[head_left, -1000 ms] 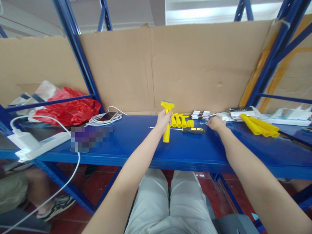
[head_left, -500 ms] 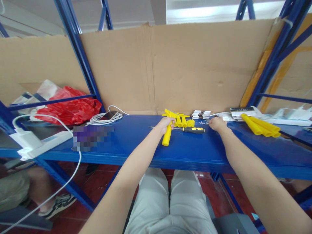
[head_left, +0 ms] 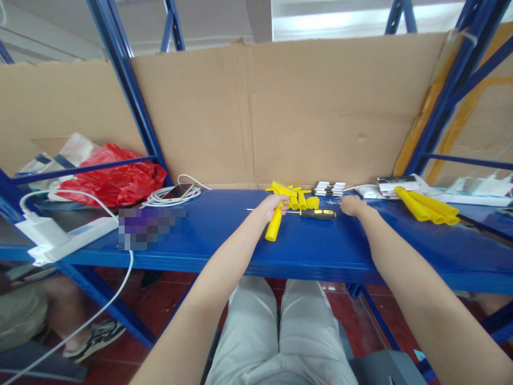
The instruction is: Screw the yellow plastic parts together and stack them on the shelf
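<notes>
My left hand (head_left: 271, 207) is wrapped round a yellow scraper (head_left: 274, 227), its tube handle hanging toward me and its wide head pointing away. Beside small silver screws (head_left: 333, 202), my right hand (head_left: 351, 205) rests on the table with curled fingers; whatever is between them is hidden. A screwdriver (head_left: 318, 214) with a black and yellow grip lies between the hands, its shaft passing behind the left one. Just past it are several yellow scraper heads (head_left: 302, 201).
White small boxes (head_left: 329, 188) are stacked by the cardboard wall (head_left: 320, 107). Yellow tubes (head_left: 427, 207) lie at right. On the left are a coiled white cable (head_left: 172, 195), a red plastic bag (head_left: 116, 174) and a power strip (head_left: 80, 238). Another person's leg shows at lower left.
My right hand has shifted slightly left and its fingers look more curled in. The left hand keeps its grip on the scraper, almost still.
</notes>
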Available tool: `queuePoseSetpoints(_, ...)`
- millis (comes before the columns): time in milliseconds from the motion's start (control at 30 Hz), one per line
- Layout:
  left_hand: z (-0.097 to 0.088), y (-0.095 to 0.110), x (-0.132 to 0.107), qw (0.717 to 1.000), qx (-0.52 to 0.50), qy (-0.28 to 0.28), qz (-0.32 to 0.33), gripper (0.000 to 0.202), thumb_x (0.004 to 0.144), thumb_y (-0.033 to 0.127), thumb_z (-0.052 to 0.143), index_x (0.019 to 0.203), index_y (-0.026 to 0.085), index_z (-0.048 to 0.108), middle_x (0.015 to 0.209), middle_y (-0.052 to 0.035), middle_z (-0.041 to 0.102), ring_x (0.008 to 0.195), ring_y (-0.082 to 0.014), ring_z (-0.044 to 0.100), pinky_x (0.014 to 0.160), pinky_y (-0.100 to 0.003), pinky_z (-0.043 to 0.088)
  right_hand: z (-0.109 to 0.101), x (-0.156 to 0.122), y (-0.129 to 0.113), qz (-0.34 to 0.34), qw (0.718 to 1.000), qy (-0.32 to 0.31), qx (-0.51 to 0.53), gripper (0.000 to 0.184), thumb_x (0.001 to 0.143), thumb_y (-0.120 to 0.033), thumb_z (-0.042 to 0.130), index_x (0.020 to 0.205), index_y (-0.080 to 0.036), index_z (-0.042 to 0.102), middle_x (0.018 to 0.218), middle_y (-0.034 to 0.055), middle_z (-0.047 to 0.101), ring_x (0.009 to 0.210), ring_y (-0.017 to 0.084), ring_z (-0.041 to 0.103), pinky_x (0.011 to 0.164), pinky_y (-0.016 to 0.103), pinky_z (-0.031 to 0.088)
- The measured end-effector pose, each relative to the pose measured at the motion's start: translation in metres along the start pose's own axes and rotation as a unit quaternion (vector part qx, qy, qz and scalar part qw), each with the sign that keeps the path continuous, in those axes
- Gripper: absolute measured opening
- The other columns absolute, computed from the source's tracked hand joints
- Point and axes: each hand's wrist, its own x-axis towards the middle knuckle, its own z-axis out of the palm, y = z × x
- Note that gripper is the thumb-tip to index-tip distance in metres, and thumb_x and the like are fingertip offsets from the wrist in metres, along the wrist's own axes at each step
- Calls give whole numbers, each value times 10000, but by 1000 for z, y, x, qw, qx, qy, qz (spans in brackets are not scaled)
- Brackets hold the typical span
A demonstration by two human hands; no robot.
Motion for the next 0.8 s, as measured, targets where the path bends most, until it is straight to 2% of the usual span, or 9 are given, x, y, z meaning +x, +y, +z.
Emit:
queuePoseSetpoints(133, 1, 1, -2, 1000, 2, -3, -2, 215, 921, 31, 390, 774, 182, 433, 483, 97, 375, 315, -34, 295, 355, -142, 242, 2, 3, -1, -37, 999, 18, 28, 300, 785, -32, 526, 1024, -61, 705, 1082, 257, 685, 1081, 318, 654, 895, 398, 492)
queuePoseSetpoints(233, 1, 1, -1, 1000, -4, -6, -4, 206, 913, 33, 393, 780, 185, 433, 493, 92, 380, 323, -38, 298, 359, -144, 243, 2, 5, -3, -54, 997, 30, 43, 221, 766, -27, 545, 882, -111, 714, 940, 182, 718, 982, 263, 680, 842, 313, 495)
queuePoseSetpoints(300, 1, 0, 0, 1000, -8, -9, -5, 197, 905, 32, 398, 787, 184, 440, 495, 91, 376, 327, -40, 298, 360, -145, 240, 1, 5, -6, -76, 990, 50, 106, 152, 756, -54, 572, 740, -155, 685, 816, 119, 713, 888, 236, 680, 802, 293, 500)
queuePoseSetpoints(367, 0, -1, 1, 1000, -9, -15, -7, 188, 904, 37, 401, 794, 182, 449, 496, 89, 376, 330, -42, 296, 360, -145, 238, -1, 4, -13, -105, 966, 78, 224, 129, 745, -102, 608, 640, -175, 625, 716, 71, 681, 784, 206, 659, 761, 293, 507)
queuePoseSetpoints(467, 1, -1, 2, 1000, -5, -24, -11, 184, 909, 45, 399, 797, 179, 455, 498, 83, 392, 332, -42, 301, 358, -145, 239, -4, -2, -29, -151, 897, 96, 405, 139, 728, -224, 668, 629, -176, 584, 658, 30, 635, 685, 167, 607, 713, 302, 506)
queuePoseSetpoints(533, 3, -1, 0, 999, 1, -31, -15, 189, 915, 48, 394, 790, 178, 451, 496, 82, 398, 330, -40, 301, 356, -142, 241, -7, -8, -42, -183, 852, 91, 482, 180, 709, -310, 699, 659, -176, 590, 654, 19, 623, 655, 152, 577, 689, 298, 496)
queuePoseSetpoints(600, 6, -1, -2, 999, 5, -42, -17, 195, 921, 52, 392, 782, 178, 447, 490, 84, 395, 326, -35, 298, 355, -138, 238, -9, -16, -56, -213, 821, 75, 525, 218, 693, -360, 718, 698, -177, 600, 679, 20, 630, 652, 140, 559, 676, 284, 482)
queuePoseSetpoints(667, 9, -1, -5, 998, 7, -54, -17, 195, 920, 51, 393, 783, 178, 452, 487, 87, 392, 321, -30, 294, 352, -132, 233, -11, -23, -67, -228, 806, 58, 543, 255, 685, -399, 732, 730, -182, 605, 706, 21, 640, 664, 136, 553, 666, 274, 473)
queuePoseSetpoints(800, 13, -2, -7, 997, 6, -70, -16, 186, 904, 49, 400, 788, 180, 464, 491, 86, 394, 317, -32, 293, 345, -132, 236, -10, -31, -81, -244, 799, 41, 548, 296, 688, -438, 745, 749, -187, 600, 723, 13, 636, 699, 139, 565, 722, 290, 485)
